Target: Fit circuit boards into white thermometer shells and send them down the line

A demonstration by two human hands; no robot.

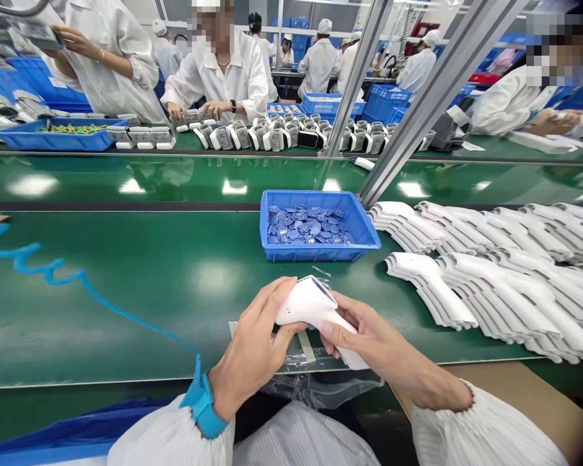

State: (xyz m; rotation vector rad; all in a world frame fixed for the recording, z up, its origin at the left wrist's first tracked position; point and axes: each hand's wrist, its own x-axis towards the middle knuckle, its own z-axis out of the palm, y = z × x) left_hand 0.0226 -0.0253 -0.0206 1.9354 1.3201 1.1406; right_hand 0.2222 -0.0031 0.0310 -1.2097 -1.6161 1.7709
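Note:
Both of my hands hold a white handheld infrared thermometer [311, 309] above the green bench. My left hand [252, 343] wraps around its head, and my right hand [364, 340] grips the handle. A clear plastic bag [315, 388] lies beneath them at the bench's front edge. A blue wrist strap [201, 404] circles my left wrist, and its blue coiled cord [43, 268] runs off to the left. Ahead of my hands sits a blue plastic tray [320, 252] holding a pile of small blue parts [306, 226]. Rows of similar white thermometers [495, 285] lie stacked to the right.
The green bench [140, 310] stretches across the view. Beyond a second green belt, co-workers handle rows of white-and-grey devices [272, 134] and blue trays. Metal posts [412, 97] rise at the back right. Cardboard [515, 401] lies at the lower right.

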